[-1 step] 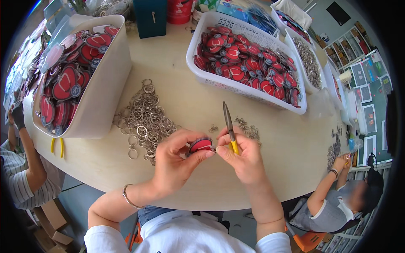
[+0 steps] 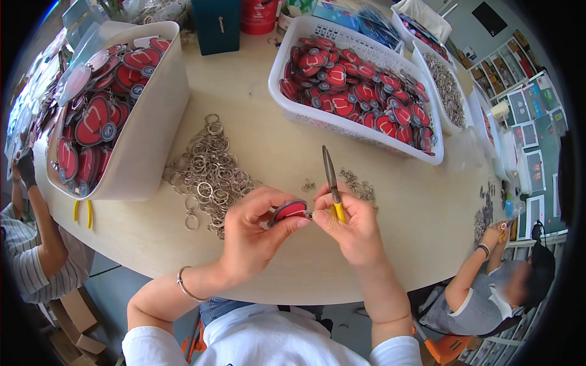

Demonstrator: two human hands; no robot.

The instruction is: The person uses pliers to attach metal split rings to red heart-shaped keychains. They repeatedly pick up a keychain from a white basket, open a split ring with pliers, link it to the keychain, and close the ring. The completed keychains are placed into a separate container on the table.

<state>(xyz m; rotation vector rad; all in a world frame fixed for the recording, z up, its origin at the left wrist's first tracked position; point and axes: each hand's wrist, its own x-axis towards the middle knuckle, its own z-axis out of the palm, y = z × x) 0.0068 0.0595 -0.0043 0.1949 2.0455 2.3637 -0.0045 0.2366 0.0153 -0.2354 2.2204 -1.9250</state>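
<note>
Between thumb and fingers, my left hand (image 2: 259, 229) grips a red oval key tag (image 2: 289, 211) with a dark rim. A small metal piece shows at the tag's right end, where my right fingertips meet it; its exact shape is too small to tell. My right hand (image 2: 352, 224) is closed around yellow-handled pliers (image 2: 332, 180), their dark jaws pointing up and away. A heap of split key rings (image 2: 213, 177) lies just beyond my left hand. Beside my right hand is a pile of small metal rings (image 2: 360, 189), with a smaller cluster (image 2: 309, 185) to its left.
A white bin (image 2: 152, 122) of red tags stands at left, with yellow handles (image 2: 83, 213) below it. A white basket (image 2: 354, 131) of similar tags sits far right. Beyond are a dark green box (image 2: 217, 36) and a red container (image 2: 259, 17). Co-workers sit at left and right (image 2: 488, 299).
</note>
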